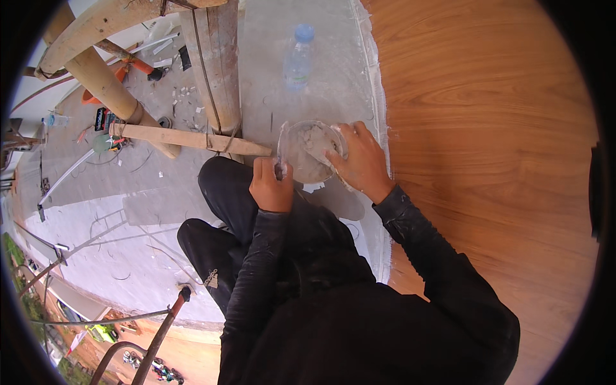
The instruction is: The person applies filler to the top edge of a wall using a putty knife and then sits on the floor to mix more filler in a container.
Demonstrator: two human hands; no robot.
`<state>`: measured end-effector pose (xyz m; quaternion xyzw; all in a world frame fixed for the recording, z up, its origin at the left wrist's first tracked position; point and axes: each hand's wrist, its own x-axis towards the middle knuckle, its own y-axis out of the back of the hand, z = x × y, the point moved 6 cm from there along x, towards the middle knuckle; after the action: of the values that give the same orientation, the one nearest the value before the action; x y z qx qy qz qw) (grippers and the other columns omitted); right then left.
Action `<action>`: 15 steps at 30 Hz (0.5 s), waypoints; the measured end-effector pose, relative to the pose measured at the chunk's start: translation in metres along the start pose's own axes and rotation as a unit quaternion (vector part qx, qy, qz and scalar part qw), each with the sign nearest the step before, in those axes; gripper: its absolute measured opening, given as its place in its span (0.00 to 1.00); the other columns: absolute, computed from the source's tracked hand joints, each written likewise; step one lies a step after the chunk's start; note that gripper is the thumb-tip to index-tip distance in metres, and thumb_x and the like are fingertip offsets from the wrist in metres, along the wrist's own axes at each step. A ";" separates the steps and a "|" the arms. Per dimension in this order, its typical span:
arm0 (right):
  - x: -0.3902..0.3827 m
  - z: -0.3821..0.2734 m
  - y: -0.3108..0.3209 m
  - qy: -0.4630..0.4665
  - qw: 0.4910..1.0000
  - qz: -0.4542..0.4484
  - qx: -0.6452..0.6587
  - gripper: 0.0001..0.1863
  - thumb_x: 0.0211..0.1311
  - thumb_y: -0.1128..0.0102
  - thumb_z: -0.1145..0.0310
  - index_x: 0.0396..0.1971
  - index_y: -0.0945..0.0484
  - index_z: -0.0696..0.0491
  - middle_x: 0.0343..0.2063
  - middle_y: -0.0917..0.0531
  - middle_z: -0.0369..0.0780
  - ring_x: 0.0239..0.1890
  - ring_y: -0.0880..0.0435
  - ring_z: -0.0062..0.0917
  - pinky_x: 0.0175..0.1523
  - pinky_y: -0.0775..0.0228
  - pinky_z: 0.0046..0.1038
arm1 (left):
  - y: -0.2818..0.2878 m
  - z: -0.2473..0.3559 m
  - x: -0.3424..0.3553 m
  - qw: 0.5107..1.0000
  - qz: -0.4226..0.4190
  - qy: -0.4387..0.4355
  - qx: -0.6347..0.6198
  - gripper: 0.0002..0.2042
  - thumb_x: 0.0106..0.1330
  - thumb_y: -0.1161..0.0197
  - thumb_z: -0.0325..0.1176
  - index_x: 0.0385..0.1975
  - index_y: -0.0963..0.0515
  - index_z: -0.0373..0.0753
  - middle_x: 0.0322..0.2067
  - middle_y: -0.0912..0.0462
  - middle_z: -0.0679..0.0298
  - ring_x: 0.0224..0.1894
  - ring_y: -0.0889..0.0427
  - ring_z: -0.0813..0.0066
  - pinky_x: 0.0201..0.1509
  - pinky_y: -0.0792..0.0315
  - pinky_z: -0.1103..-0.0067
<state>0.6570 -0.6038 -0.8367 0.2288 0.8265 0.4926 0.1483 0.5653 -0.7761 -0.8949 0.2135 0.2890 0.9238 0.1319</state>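
A round, see-through plastic tub (pixel 296 136) with lumpy grey paste in it stands in front of my knees. My right hand (pixel 367 162) is closed at its right side, thumb over the opening, on a pale flat scraper (pixel 319 149) that dips into the paste. At the tub's left side, my left hand (pixel 272 186) is closed round a thin, paste-smeared tool (pixel 282 142), its edge upright beside the rim. The fingers hide most of this tool, so its exact kind is unclear.
A capped plastic bottle (pixel 298 59) stands beyond the tub. Wooden poles (pixel 212 64) and a wooden crosspiece (pixel 186 138) rise close by on the left. A wood-grain panel (pixel 481 128) fills the right. Tools and scraps (pixel 112 122) litter the left floor; metal tubing (pixel 160 333) is at lower left.
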 end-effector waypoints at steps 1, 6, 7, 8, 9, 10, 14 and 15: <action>-0.024 0.000 -0.010 0.025 0.997 -0.022 -0.069 0.27 0.51 0.33 0.63 0.53 0.25 0.54 0.42 0.26 0.49 0.42 0.22 0.43 0.42 0.27 0.41 | -0.007 0.004 0.003 1.000 -0.012 -0.014 0.012 0.09 0.54 0.34 0.27 0.29 0.27 0.35 0.28 0.26 0.56 0.28 0.22 0.54 0.30 0.27 0.67; -0.052 0.013 -0.059 -0.013 0.988 -0.099 -0.116 0.22 0.51 0.41 0.72 0.50 0.23 0.55 0.35 0.22 0.49 0.33 0.18 0.42 0.34 0.27 0.42 | -0.031 -0.006 0.002 0.989 -0.094 -0.022 0.114 0.11 0.57 0.37 0.31 0.40 0.25 0.38 0.38 0.22 0.53 0.36 0.19 0.51 0.36 0.24 0.63; -0.045 0.013 -0.060 -0.008 0.989 -0.088 -0.123 0.20 0.51 0.43 0.73 0.48 0.22 0.55 0.33 0.21 0.49 0.31 0.17 0.42 0.32 0.27 0.42 | -0.030 -0.007 0.002 0.990 -0.075 -0.035 0.116 0.13 0.57 0.37 0.31 0.43 0.24 0.39 0.40 0.21 0.53 0.37 0.18 0.51 0.37 0.24 0.63; -0.040 0.012 -0.060 0.002 0.986 -0.099 -0.133 0.17 0.51 0.44 0.73 0.44 0.21 0.55 0.31 0.20 0.49 0.31 0.17 0.42 0.32 0.27 0.42 | -0.029 -0.008 0.003 0.990 -0.055 -0.047 0.118 0.15 0.58 0.38 0.30 0.46 0.24 0.41 0.42 0.20 0.53 0.38 0.18 0.51 0.39 0.23 0.63; -0.031 0.010 -0.058 0.016 0.983 -0.111 -0.143 0.14 0.52 0.45 0.72 0.39 0.19 0.55 0.30 0.19 0.48 0.30 0.17 0.42 0.32 0.27 0.42 | -0.033 -0.015 0.003 0.991 -0.084 -0.013 0.102 0.16 0.58 0.38 0.31 0.47 0.23 0.40 0.40 0.19 0.51 0.38 0.18 0.49 0.39 0.24 0.62; -0.023 0.006 -0.056 0.032 0.980 -0.123 -0.155 0.12 0.52 0.46 0.72 0.35 0.18 0.55 0.28 0.18 0.48 0.30 0.17 0.43 0.33 0.27 0.41 | -0.037 -0.020 0.004 0.990 -0.110 0.022 0.086 0.16 0.58 0.38 0.31 0.48 0.23 0.40 0.38 0.18 0.49 0.38 0.18 0.47 0.40 0.24 0.61; -0.006 0.002 -0.046 0.052 0.973 -0.147 -0.172 0.08 0.52 0.47 0.71 0.24 0.18 0.54 0.24 0.17 0.48 0.30 0.16 0.43 0.34 0.27 0.42 | -0.038 -0.026 0.005 0.988 -0.122 0.064 0.066 0.13 0.59 0.38 0.32 0.43 0.21 0.39 0.28 0.18 0.47 0.34 0.18 0.44 0.39 0.25 0.58; -0.007 0.003 -0.050 0.050 0.973 -0.144 -0.170 0.07 0.51 0.46 0.71 0.23 0.18 0.54 0.25 0.17 0.48 0.30 0.16 0.44 0.34 0.27 0.42 | -0.040 -0.025 0.003 0.986 -0.135 0.067 0.075 0.12 0.59 0.38 0.33 0.42 0.21 0.39 0.28 0.18 0.47 0.34 0.18 0.44 0.39 0.25 0.58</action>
<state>0.6528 -0.6254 -0.8820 0.0537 0.7609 0.6107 0.2125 0.5553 -0.7553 -0.9358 0.1193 0.3917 0.8855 0.2194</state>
